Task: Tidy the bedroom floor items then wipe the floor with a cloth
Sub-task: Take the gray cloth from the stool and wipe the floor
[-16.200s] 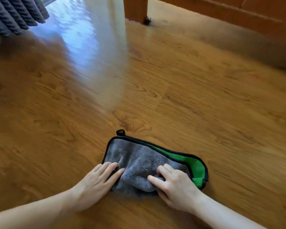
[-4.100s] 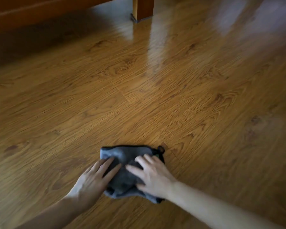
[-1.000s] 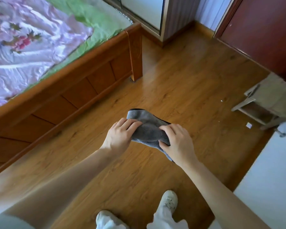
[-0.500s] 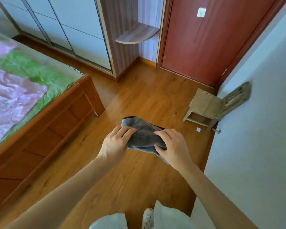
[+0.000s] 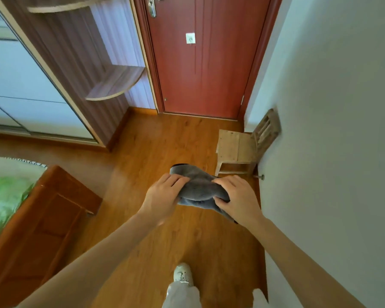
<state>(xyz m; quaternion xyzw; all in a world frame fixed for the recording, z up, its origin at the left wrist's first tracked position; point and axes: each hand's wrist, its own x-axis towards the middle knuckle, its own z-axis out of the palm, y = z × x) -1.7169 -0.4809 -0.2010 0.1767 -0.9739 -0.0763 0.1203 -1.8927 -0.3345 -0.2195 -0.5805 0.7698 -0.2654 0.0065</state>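
both hands (image 5: 162, 197) (image 5: 238, 200) grip cloth (image 5: 198, 187) above floor (image 5: 156, 152), chair (image 5: 236, 147) near wall (image 5: 331, 130).

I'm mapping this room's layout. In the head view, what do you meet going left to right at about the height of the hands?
Bed frame → left hand → grey cloth → right hand → white wall.

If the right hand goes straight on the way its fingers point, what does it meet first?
Probably the left hand: the right hand points left across the grey cloth that both hold. Depth is unclear.
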